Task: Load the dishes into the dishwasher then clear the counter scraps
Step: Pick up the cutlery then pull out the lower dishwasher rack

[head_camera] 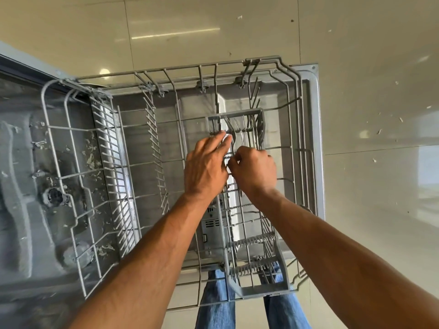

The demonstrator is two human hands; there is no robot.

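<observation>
Head view: forks (234,134) just beyond both hands (over cutlery basket (259,289)).

Our hands hide the fork (231,136) handles; the dishwasher tub (21,186) runs off at nine o'clock, its debris indistinct.

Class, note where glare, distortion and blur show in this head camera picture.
Head view: glare streaks the floor tiles; wide-angle distortion bows the rack wires and stretches both forearms; the forks beyond the left hand and right hand look slightly soft.
</observation>
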